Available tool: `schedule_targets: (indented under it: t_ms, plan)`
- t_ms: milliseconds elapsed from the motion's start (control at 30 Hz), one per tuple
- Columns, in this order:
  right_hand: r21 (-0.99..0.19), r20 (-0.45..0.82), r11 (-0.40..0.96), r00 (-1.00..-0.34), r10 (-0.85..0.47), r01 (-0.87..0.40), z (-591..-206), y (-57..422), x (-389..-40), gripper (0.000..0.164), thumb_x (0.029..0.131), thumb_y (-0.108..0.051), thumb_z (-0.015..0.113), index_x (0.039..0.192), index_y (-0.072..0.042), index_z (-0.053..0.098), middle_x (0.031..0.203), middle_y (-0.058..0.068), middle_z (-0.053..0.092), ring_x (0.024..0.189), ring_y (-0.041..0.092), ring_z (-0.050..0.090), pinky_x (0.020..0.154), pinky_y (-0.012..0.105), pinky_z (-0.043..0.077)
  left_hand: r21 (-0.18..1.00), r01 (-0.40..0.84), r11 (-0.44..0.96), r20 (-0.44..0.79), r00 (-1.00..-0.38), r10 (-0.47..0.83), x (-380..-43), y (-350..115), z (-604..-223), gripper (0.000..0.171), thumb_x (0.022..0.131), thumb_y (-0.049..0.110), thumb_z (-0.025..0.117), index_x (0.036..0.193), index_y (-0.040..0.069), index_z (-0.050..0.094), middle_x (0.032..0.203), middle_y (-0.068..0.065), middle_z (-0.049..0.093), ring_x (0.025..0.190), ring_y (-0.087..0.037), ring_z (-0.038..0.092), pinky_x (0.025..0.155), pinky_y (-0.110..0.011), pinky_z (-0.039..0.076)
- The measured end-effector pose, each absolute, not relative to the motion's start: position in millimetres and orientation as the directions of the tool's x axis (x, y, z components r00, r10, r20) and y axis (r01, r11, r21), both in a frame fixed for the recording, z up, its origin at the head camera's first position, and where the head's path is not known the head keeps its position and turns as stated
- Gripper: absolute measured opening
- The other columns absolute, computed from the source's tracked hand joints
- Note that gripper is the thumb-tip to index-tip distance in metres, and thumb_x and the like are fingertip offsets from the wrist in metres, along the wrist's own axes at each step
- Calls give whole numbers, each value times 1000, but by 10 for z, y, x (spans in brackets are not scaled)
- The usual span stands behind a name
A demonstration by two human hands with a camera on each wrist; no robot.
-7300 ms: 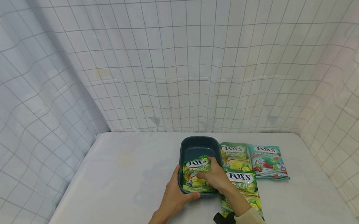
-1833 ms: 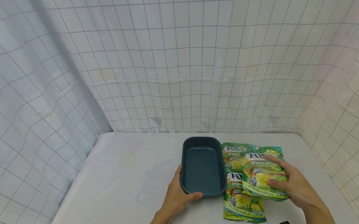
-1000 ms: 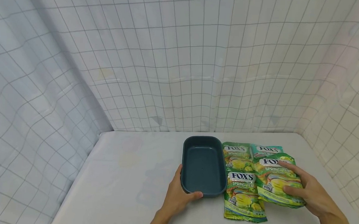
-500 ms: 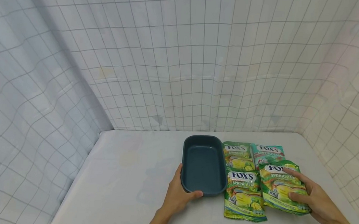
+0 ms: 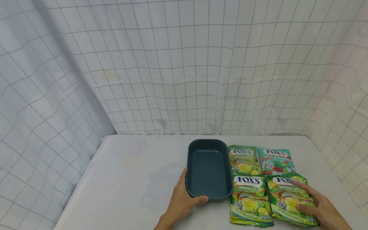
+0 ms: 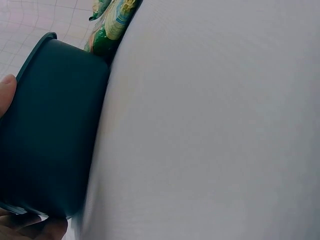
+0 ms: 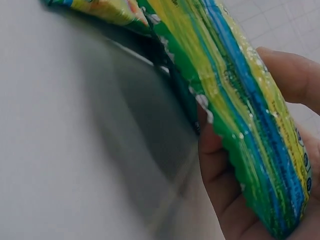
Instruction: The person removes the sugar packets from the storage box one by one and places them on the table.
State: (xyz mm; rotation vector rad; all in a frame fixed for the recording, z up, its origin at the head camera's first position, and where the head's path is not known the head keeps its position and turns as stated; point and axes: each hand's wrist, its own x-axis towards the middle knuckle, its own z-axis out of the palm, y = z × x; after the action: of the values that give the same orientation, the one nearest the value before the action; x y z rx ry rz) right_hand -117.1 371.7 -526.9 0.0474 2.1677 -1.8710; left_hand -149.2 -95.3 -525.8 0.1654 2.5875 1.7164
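Note:
My left hand [image 5: 182, 201] grips the near left corner of a dark teal rectangular tub [image 5: 208, 197], its thumb on the near rim. The tub has nothing in it. At the right, my right hand [image 5: 323, 211] holds a green Fox's Spring Tea candy bag [image 5: 289, 202] by its right side. In the right wrist view, that candy bag [image 7: 235, 110] is tilted, with fingers below it and the thumb above. Left of it lies another Spring Tea bag [image 5: 250, 203]; behind are a third Spring Tea bag [image 5: 243, 161] and a teal Mint Blossom bag [image 5: 275, 161].
A white cloth covers the table [image 5: 129, 182]. White grid-patterned curtains [image 5: 186, 76] hang behind it and along both sides. The bags lie close together against the tub's right side.
The Spring Tea bag in my right hand has left the tub, crossed to the right over the Mint Blossom bag, then come nearer and lower. My left hand stays on the tub.

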Motion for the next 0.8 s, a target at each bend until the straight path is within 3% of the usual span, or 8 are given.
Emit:
schedule_targets:
  t_ms: [367,567,733,800]
  plan:
    - [-984,-166,106,-958,-236,144,-5426,3822,-1129,73,99,4,59,162,-19,30,136,-32,37,116,-4,53,89,21,50,921,72,384,34,-994,104,-1488,-951,-5241,126,73,40,94,163,3,14,163,-21,28,145,-40,33,111,-61,34]
    - [-957,-205,242,-962,-179,159,-5404,3783,-1110,77,96,-4,68,162,-19,32,143,-22,30,114,-14,42,86,17,46,915,80,396,42,-994,104,-1492,-952,-5255,126,73,41,94,163,3,14,162,-21,29,145,-41,34,110,-61,35]
    - [-933,-235,312,-959,-161,177,-5363,3732,-1111,79,93,-9,73,161,-16,33,140,-21,34,111,-12,48,85,19,48,915,98,390,62,-993,105,-1481,-949,-5263,125,73,40,93,163,3,14,162,-22,31,144,-42,36,109,-62,36]
    - [-930,-252,312,-954,-161,193,-5346,3720,-1110,79,94,-9,73,161,-15,32,151,-9,33,112,-11,47,86,20,49,915,102,389,66,-992,104,-1481,-948,-5266,124,74,40,93,163,3,14,161,-22,31,143,-42,37,109,-62,36]
